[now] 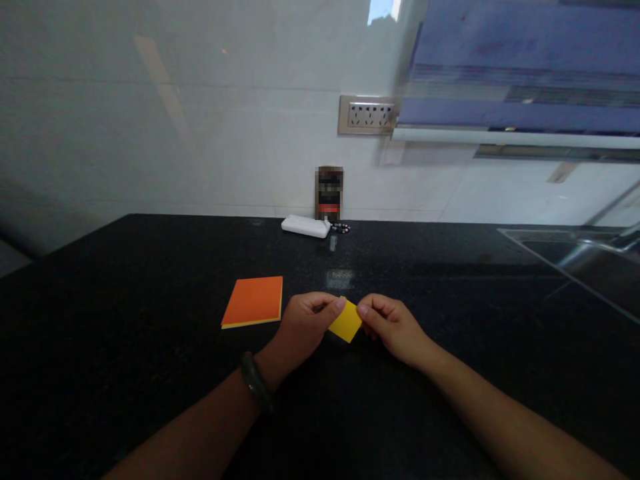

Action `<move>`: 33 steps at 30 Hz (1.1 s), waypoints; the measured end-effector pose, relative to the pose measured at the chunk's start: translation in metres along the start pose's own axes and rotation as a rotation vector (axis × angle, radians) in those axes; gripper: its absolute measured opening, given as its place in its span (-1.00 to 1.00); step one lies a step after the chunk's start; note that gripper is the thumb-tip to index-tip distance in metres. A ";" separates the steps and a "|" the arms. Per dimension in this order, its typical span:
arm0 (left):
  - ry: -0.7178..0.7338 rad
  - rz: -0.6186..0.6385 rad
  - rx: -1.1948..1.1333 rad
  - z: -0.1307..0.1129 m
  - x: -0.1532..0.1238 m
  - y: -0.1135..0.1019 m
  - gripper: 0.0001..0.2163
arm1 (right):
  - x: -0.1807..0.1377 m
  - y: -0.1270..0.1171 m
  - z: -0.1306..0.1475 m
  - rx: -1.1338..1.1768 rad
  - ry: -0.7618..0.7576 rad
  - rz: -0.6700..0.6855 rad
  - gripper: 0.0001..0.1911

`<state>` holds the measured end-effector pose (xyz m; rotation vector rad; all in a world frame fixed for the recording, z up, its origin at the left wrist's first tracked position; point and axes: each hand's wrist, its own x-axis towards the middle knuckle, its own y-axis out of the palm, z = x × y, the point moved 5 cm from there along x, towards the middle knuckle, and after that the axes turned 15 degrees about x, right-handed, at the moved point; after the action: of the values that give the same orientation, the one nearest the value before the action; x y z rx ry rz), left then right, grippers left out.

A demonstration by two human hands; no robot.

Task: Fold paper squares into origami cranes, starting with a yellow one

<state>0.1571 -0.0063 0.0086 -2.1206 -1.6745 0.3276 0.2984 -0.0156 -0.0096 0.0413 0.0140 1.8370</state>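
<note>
A small folded yellow paper (pixel 345 322) is held just above the black counter (pixel 125 280), pinched from both sides. My left hand (pixel 306 320) grips its left corner with thumb and fingers closed. My right hand (pixel 387 323) pinches its right corner the same way. A dark bangle sits on my left wrist. A stack of orange paper sheets (pixel 253 301) lies flat on the counter just left of my left hand.
A white flat case (pixel 305 226) and a small bead bracelet (pixel 341 228) lie at the back by the wall, next to a dark blurred box (pixel 329 193). A wall socket (pixel 367 115) is above. A steel sink (pixel 585 260) is at the right.
</note>
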 end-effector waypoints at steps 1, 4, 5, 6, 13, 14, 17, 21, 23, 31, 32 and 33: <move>-0.006 0.054 -0.068 0.000 -0.001 0.003 -0.73 | 0.000 0.000 -0.001 0.041 0.024 0.002 -0.67; -0.010 0.195 -0.240 0.000 -0.003 0.009 -0.72 | 0.000 0.002 -0.005 0.172 0.075 0.029 -0.65; -0.008 0.217 -0.265 0.000 -0.003 0.010 -0.72 | 0.000 0.002 -0.005 0.204 0.085 0.047 -0.65; -0.008 0.228 -0.277 0.000 -0.004 0.011 -0.73 | 0.000 0.003 -0.006 0.227 0.094 0.064 -0.65; -0.048 0.272 -0.334 0.002 -0.006 0.014 -0.68 | 0.000 0.004 -0.009 0.301 0.108 0.073 -0.65; -0.044 0.277 -0.345 0.002 -0.006 0.015 -0.68 | 0.000 0.005 -0.010 0.327 0.116 0.074 -0.65; -0.037 0.305 -0.413 0.001 -0.007 0.016 -0.70 | 0.000 0.006 -0.013 0.423 0.144 0.094 -0.67; -0.097 0.289 -0.446 0.001 -0.006 0.016 -0.75 | 0.000 0.007 -0.015 0.456 0.156 0.107 -0.68; -0.143 0.226 -0.367 0.003 -0.005 0.014 -0.78 | 0.000 0.006 -0.015 0.396 0.157 0.104 -0.67; -0.168 0.097 -0.111 0.010 0.000 0.009 -0.86 | -0.003 -0.002 0.004 -0.158 -0.111 0.034 -0.61; -0.177 0.070 -0.059 0.011 0.000 0.007 -0.87 | -0.005 -0.003 0.010 -0.220 -0.208 0.020 -0.57; -0.179 0.048 0.001 0.013 0.001 0.006 -0.87 | -0.007 -0.003 0.016 -0.277 -0.293 0.022 -0.51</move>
<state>0.1568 -0.0045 -0.0052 -2.1892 -1.7207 0.5469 0.3037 -0.0222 0.0063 0.1161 -0.4470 1.8238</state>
